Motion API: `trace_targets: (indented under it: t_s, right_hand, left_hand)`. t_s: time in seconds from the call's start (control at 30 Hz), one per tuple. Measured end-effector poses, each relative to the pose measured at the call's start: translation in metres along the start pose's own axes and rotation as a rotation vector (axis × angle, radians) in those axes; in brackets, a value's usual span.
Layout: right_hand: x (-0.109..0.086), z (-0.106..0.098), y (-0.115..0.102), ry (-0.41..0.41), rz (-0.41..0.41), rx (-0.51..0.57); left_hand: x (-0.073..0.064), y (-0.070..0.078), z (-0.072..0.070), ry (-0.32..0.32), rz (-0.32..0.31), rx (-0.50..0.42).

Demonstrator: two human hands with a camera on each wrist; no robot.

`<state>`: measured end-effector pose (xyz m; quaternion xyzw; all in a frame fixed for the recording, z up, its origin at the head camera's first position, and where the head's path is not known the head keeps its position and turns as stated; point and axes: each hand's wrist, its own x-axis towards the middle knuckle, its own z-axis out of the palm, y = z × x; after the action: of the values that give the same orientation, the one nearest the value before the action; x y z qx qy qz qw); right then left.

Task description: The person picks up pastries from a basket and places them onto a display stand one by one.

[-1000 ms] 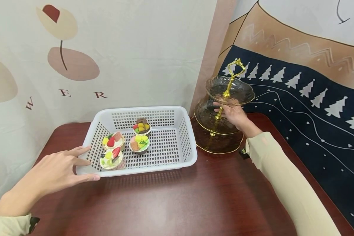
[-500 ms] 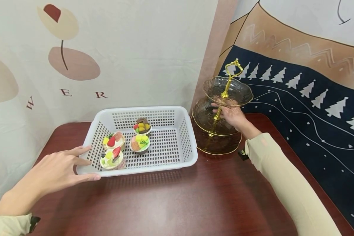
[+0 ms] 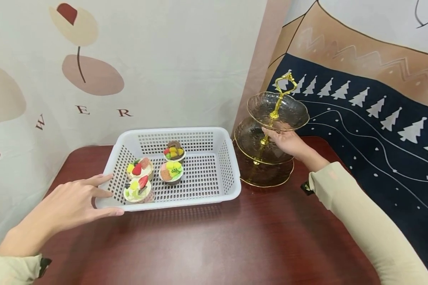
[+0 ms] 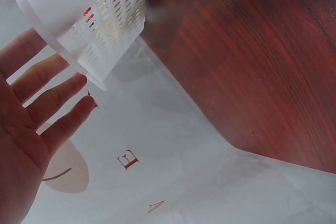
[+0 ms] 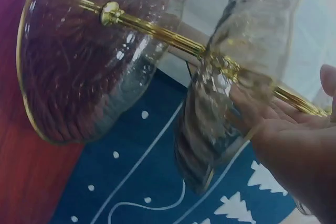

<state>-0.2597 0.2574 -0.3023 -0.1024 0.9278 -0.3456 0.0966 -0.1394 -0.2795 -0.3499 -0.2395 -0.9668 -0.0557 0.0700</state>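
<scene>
My left hand touches the left end of a white perforated plastic basket, fingers extended along its rim and thumb by the near corner. In the left wrist view those fingers look straight against the rim. Several toy dessert cups with fruit toppings, such as a yellow-and-green one, stand in the basket's left half. At the right, my right hand holds the gold post of a three-tier glass cake stand, between the top and middle plates. The right wrist view partly hides its fingers behind the glass.
The dark red wooden table extends in front of the basket and stand. A pale printed cloth hangs behind, and a navy cloth with white trees hangs at the right. The stand is close to the basket's right end.
The cake stand has shifted slightly left toward the basket with my right hand on it. My left hand stays at the basket's left end. The head view has turned a little.
</scene>
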Motion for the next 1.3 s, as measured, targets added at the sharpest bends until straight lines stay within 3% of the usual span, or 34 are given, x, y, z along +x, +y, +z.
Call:
trace_targets:
  t_s: [0.03,0.07,0.13,0.33,0.53,0.73,0.87,1.3]
  right_hand:
    - [-0.004,-0.002,-0.001,-0.004,0.026,0.012]
    - [-0.007,-0.003,-0.002,0.012,0.027,-0.077]
    - [-0.013,-0.004,-0.003,0.026,0.020,-0.047]
    - [-0.028,-0.004,-0.006,0.041,-0.128,-0.132]
    - [-0.030,0.007,-0.016,-0.035,-0.246,-0.106]
    - [-0.013,0.026,-0.044,-0.110,-0.395,0.078]
    - [0.005,0.036,-0.067,-0.120,-0.454,0.104]
    - [0.044,0.066,-0.099,-0.219,-0.486,0.181]
  left_hand:
    - [0.000,0.000,0.000,0.000,-0.001,-0.001]
    - [0.000,0.000,0.000,0.000,-0.001,-0.002]
    - [0.000,0.000,0.000,0.000,-0.002,-0.004]
    - [0.000,0.001,-0.001,0.000,-0.003,-0.008]
    - [0.001,0.002,-0.001,-0.001,0.001,-0.006]
    - [0.000,0.002,-0.001,-0.002,-0.002,-0.005]
    - [-0.002,0.002,0.000,0.000,-0.011,-0.012]
    - [-0.002,0.001,0.000,0.010,-0.010,-0.014]
